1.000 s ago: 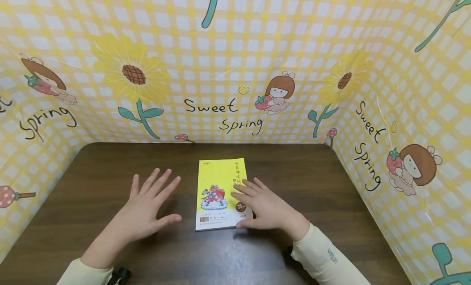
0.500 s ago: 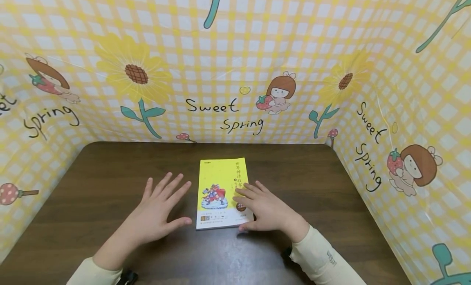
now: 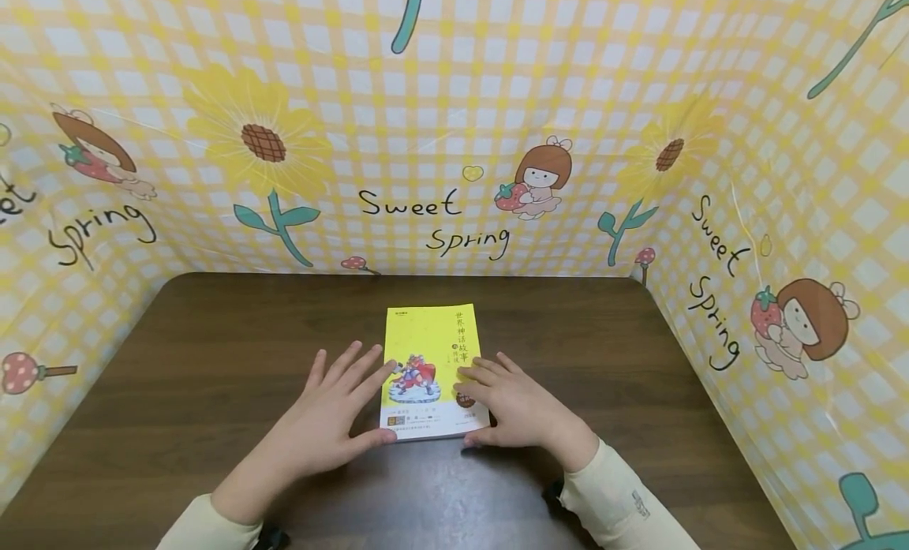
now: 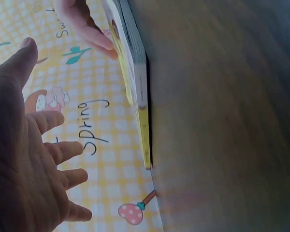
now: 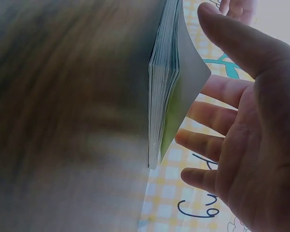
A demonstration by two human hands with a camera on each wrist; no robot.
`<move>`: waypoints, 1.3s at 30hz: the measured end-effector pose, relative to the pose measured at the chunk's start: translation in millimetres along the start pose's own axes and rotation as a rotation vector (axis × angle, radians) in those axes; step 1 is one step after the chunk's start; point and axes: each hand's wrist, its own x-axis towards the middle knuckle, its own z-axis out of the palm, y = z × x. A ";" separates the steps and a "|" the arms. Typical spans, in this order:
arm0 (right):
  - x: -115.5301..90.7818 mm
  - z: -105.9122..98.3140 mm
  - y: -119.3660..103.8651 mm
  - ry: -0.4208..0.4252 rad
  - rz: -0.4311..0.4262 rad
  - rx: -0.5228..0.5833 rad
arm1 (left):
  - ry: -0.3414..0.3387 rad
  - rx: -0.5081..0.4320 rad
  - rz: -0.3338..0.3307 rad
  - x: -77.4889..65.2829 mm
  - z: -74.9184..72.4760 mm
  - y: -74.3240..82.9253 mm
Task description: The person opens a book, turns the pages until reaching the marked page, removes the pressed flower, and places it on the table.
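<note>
A paperback book (image 3: 420, 337) with a yellow and white cover lies flat, its spine toward the left. My left hand (image 3: 323, 424) hovers beside the spine with fingers spread; in the left wrist view that hand (image 4: 29, 154) shows a gap to the book (image 4: 141, 87). Over the book's right edge is my right hand (image 3: 521, 408), fingers extended and apart. In the right wrist view the front cover (image 5: 191, 72) stands a little away from the pages (image 5: 163, 72). Fingers of the right hand (image 5: 251, 130) are close to that cover; whether they touch it I cannot tell.
The dark brown wooden table (image 3: 284, 313) carries the book near its middle. A yellow checked cloth (image 3: 398, 124) with cartoon prints and "Sweet Spring" lettering walls the table at the back and both sides.
My left hand has moved right, up to the book's left edge, its fingers still spread. My right hand has barely shifted. The book lies where it was.
</note>
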 end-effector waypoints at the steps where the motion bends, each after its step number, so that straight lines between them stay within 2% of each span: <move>1: -0.3 0.2 0.2 0.000 0.001 -0.001 | 0.000 -0.004 0.003 1.1 1.0 1.8; 13: 0.8 -0.2 0.2 -0.010 0.008 -0.003 | -0.039 -0.002 0.010 12.3 9.1 21.2; 20: 1.2 -2.6 -0.7 -0.014 0.005 0.003 | -0.012 0.014 0.032 15.8 10.4 28.4; 27: -0.9 -3.9 -1.4 -0.029 0.021 -0.038 | 0.000 -0.003 0.047 17.9 9.3 31.6; 33: 2.0 -8.0 -1.4 -0.022 0.006 -0.021 | -0.016 0.011 0.036 18.9 7.6 30.4; 39: 0.2 -10.0 0.2 0.042 -0.047 -0.027 | -0.021 0.001 0.043 21.6 11.3 30.2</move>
